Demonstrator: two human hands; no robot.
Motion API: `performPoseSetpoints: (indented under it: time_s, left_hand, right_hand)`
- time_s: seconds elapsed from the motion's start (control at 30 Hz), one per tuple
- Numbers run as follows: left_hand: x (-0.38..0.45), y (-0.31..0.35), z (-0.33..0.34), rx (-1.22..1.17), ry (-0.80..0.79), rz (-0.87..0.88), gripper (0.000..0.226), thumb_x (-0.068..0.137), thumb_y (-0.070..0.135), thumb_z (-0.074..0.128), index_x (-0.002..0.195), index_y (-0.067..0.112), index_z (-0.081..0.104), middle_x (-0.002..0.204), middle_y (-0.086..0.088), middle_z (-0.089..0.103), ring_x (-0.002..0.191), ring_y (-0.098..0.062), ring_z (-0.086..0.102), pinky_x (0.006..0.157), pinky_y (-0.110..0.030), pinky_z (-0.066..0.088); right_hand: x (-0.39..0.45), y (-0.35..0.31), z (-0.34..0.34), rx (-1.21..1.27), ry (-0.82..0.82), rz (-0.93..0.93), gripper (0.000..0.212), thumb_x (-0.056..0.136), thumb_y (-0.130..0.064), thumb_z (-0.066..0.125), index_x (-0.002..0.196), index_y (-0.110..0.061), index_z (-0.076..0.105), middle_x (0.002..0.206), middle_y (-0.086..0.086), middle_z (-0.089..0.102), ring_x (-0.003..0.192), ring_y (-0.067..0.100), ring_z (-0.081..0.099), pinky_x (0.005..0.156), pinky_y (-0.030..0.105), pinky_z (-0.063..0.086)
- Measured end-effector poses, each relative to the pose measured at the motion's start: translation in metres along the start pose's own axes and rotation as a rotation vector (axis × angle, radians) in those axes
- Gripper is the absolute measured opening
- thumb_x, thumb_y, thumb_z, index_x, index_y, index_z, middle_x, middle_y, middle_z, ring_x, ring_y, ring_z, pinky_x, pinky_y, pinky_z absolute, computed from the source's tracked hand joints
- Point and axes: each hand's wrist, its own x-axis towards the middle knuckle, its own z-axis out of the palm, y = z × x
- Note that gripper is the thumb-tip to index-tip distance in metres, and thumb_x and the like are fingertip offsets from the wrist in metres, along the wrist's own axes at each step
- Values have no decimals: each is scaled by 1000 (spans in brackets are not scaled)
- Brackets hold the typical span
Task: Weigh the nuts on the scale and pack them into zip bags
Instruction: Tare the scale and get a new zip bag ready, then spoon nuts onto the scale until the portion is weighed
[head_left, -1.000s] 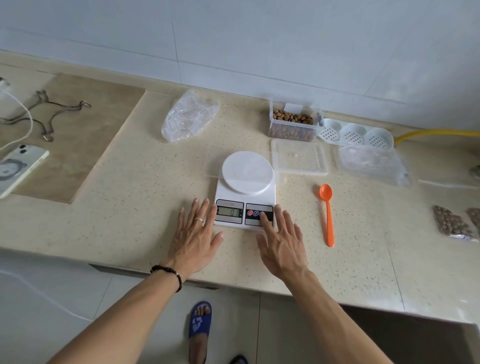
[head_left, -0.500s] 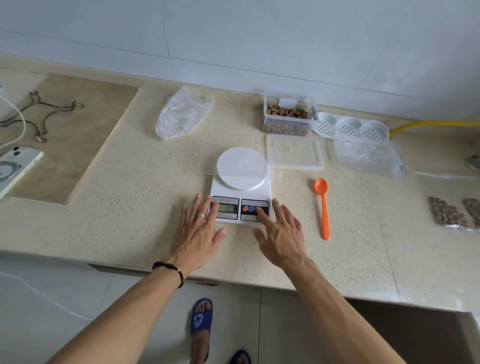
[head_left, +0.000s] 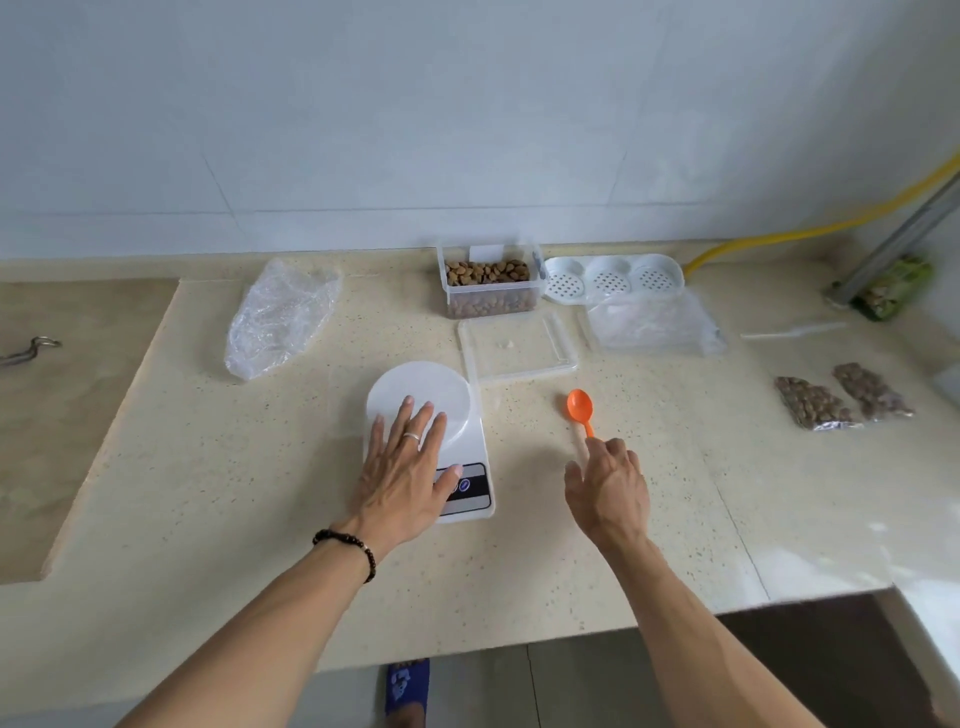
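A white digital scale (head_left: 470, 421) with a round platform sits mid-counter. My left hand (head_left: 405, 473) lies flat over its left part, fingers straight, hiding the display. My right hand (head_left: 608, 486) hovers to the right of the scale, over the handle of an orange spoon (head_left: 580, 406), fingers loosely bent and holding nothing I can see. A clear tub of nuts (head_left: 488, 285) stands open at the back, its lid (head_left: 517, 347) flat in front of it. A stack of empty zip bags (head_left: 654, 325) lies right of the lid. Two filled nut bags (head_left: 841, 397) lie at far right.
A crumpled clear plastic bag (head_left: 278, 317) lies back left. A white perforated tray (head_left: 613, 278) sits behind the zip bags. A yellow hose (head_left: 810, 228) and a metal pipe (head_left: 893, 241) run along the right wall. The counter's front edge is close to me.
My left hand slid from beside the scale onto it, covering the display. My right hand left the scale buttons and moved right to the spoon handle. The camera view shifted right.
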Motion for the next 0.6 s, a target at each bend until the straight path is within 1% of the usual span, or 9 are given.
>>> performPoseSetpoints:
  time_s: [0.07, 0.1, 0.2, 0.3, 0.37, 0.43, 0.5, 0.57, 0.6]
  left_hand:
    - [21, -4, -2, -2, -24, 31, 69, 97, 49, 36, 152, 11, 21, 161, -8, 14, 150, -26, -4, 118, -49, 1]
    - [30, -6, -3, -11, -26, 45, 69, 96, 49, 39, 152, 10, 22, 161, -9, 15, 150, -26, -2, 118, -50, 2]
    - [54, -16, -7, -35, -58, 78, 76, 94, 53, 44, 152, 9, 22, 161, -9, 15, 150, -26, -1, 119, -50, 1]
    - [80, -25, -14, -22, -106, 86, 89, 89, 63, 46, 153, 11, 14, 162, -7, 10, 150, -24, -3, 120, -49, 0]
    - [96, -27, -18, -30, -139, 87, 101, 82, 70, 49, 153, 11, 9, 162, -7, 7, 149, -22, -5, 120, -49, -1]
    - [113, -27, -20, -25, -186, 88, 117, 73, 79, 51, 153, 10, 3, 162, -7, 3, 149, -22, -7, 120, -50, -2]
    - [129, -24, -20, -8, -243, 103, 130, 63, 87, 52, 152, 9, -2, 162, -9, 2, 149, -24, -7, 119, -53, -2]
    - [142, -20, -19, 10, -283, 132, 139, 55, 90, 52, 151, 6, -4, 161, -13, 7, 149, -26, 0, 118, -56, 1]
    - [146, -18, -18, 17, -290, 149, 141, 53, 91, 53, 151, 5, -4, 159, -15, 12, 148, -26, 6, 118, -57, 3]
  right_hand:
    - [12, 1, 3, 29, 23, 112, 28, 95, -26, 50, 113, -6, 57, 110, 11, 55, 102, 28, 50, 80, 40, 47]
    - [17, 1, 5, 41, 27, 164, 29, 96, -29, 48, 111, -6, 57, 109, 11, 54, 102, 29, 50, 80, 41, 46]
    - [30, 1, 13, 69, 27, 297, 39, 99, -41, 43, 111, -8, 61, 111, 11, 52, 104, 31, 48, 79, 41, 44]
    - [38, -3, 16, 112, 42, 374, 28, 96, -28, 48, 111, -10, 64, 110, 10, 53, 102, 29, 49, 80, 40, 46]
    - [42, -9, 14, 223, 72, 411, 21, 93, -19, 50, 107, -11, 63, 101, 9, 58, 92, 28, 55, 79, 42, 50]
    - [48, -18, 10, 369, 108, 417, 15, 95, -18, 49, 104, -12, 60, 88, 8, 62, 77, 28, 60, 69, 41, 53]
    - [55, -30, 3, 517, 123, 378, 12, 97, -20, 48, 104, -14, 56, 80, 8, 63, 66, 27, 62, 58, 39, 54]
    - [62, -42, -5, 678, 109, 355, 11, 98, -20, 49, 104, -14, 56, 76, 9, 65, 58, 24, 62, 50, 36, 53]
    - [67, -47, -9, 734, 85, 357, 10, 98, -20, 50, 103, -14, 57, 75, 10, 65, 55, 21, 60, 47, 31, 51]
